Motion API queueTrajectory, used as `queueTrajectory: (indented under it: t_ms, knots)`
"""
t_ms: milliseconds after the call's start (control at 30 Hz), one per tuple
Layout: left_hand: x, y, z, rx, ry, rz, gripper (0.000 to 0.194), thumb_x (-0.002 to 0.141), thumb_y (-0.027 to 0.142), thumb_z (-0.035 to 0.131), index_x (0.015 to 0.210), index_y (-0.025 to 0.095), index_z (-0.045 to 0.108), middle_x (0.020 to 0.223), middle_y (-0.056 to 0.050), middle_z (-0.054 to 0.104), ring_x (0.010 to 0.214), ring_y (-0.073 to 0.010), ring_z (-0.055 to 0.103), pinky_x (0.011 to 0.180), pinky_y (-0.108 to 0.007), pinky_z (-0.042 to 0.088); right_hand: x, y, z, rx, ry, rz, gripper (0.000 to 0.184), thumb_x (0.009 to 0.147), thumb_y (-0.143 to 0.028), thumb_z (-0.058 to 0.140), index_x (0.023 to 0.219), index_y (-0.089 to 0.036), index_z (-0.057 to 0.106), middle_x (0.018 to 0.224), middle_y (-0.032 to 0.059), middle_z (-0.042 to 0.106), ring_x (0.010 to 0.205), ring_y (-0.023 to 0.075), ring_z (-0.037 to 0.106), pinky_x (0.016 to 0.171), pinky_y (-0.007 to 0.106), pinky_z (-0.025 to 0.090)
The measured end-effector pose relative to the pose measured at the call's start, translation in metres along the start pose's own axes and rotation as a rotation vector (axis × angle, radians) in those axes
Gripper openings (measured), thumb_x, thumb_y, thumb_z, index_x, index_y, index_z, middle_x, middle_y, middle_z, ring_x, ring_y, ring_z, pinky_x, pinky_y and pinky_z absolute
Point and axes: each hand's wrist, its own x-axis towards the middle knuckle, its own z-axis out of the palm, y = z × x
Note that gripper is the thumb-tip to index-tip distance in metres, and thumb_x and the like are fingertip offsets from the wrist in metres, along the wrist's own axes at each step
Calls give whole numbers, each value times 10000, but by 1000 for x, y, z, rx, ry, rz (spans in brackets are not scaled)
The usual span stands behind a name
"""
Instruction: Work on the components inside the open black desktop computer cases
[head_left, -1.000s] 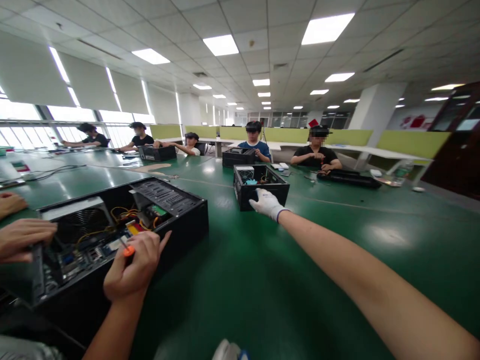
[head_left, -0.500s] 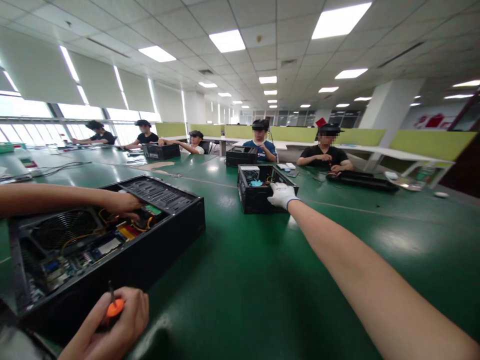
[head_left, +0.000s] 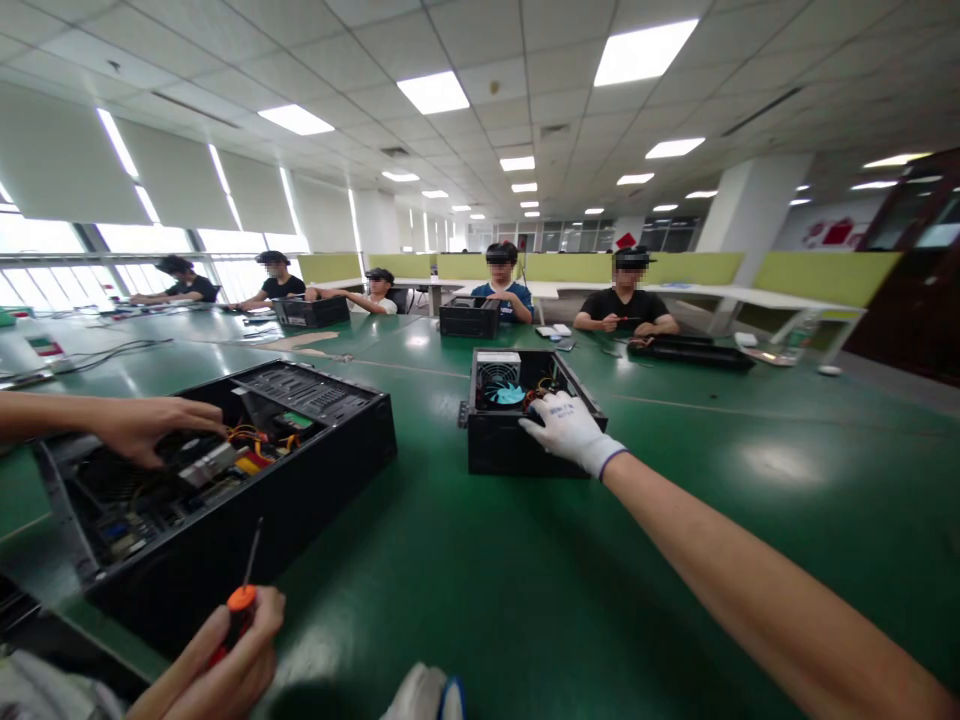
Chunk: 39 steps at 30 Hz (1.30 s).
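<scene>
My right hand [head_left: 564, 428], in a white glove, reaches out to a small black computer case [head_left: 499, 445]. Its fingers curl over the case's near wall, thumb on the outside. Inside that open case are a turquoise fan [head_left: 506, 393], a power supply with a round grille [head_left: 498, 370] and loose wires. At the bottom edge only part of my left hand [head_left: 420, 693] shows, also in a white glove; its fingers cannot be made out.
At left a co-worker's bare hand [head_left: 161, 425] is over a larger open computer case [head_left: 322, 475]; the other hand [head_left: 247, 650] holds an orange-and-black screwdriver [head_left: 241, 600]. Several people sit across the green table [head_left: 420, 560], with more black cases [head_left: 469, 318] before them.
The small case has come nearer with my right hand on it. My left glove has entered at the bottom. The co-worker's hand has shifted left over the larger case, and the screwdriver now points more upright.
</scene>
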Motion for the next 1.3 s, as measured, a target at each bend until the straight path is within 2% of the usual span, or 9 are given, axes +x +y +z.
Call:
queueTrajectory:
  t_ms: [133,367,500,600,733,900,1133,1200,1300]
  knots:
    - [20,20,2,-45,-3,0,418,1046,440,336,838,275,660,799,-42,659,707,-165,738,610,-235,637,-67,-13,-29,7,3,-41,511,1009,-555,397,1105,-148,691,1079,150,689,1026,284,575,866,371,379]
    - [20,26,-7,-132,-81,-43,475,1032,508,343,735,255,616,775,-60,661,748,-184,723,603,-273,612,-181,-42,-77,49,40,-88,430,996,-527,466,963,-176,712,918,106,687,907,267,595,774,369,359]
    - [16,98,27,-180,79,-224,526,1062,450,212,747,248,583,688,-45,621,714,-174,702,629,-300,596,-230,-52,-96,98,85,-119,381,965,-529,523,883,-200,697,841,88,681,822,254,604,742,377,362]
    - [9,165,66,-135,54,-313,269,953,499,565,909,241,630,649,10,607,549,-144,621,491,-246,530,-258,-58,-107,123,118,-147,349,951,-520,545,871,-210,684,805,81,678,768,247,606,715,379,369]
    - [11,207,85,-116,-75,-239,354,857,506,703,1079,232,668,827,-15,667,677,-152,662,583,-245,550,-286,-67,-119,179,134,-183,330,952,-508,545,913,-211,684,833,91,696,761,241,619,720,382,394]
    - [16,214,66,-95,-245,-11,149,895,400,677,888,270,750,732,5,606,575,-107,614,516,-220,471,-312,-75,-129,191,168,-251,291,965,-461,532,886,-220,674,819,93,695,726,231,616,716,387,426]
    - [-4,224,38,-93,-308,83,104,903,344,662,845,273,711,702,12,592,544,-101,593,509,-222,475,-355,-88,-131,220,258,-247,217,891,-477,597,1016,-346,715,965,95,742,869,298,662,758,436,494]
    - [-8,224,34,-89,-294,104,114,914,347,638,853,275,701,692,13,585,520,-98,576,485,-226,464,-356,-85,-139,239,226,-277,196,889,-484,599,999,-375,719,960,74,745,871,288,664,752,422,498]
    - [-8,225,30,-74,-301,93,110,919,337,625,858,275,693,691,10,584,523,-101,574,485,-232,462,-332,-71,-151,281,63,-409,151,906,-436,626,990,-357,724,920,45,735,811,226,651,725,362,478]
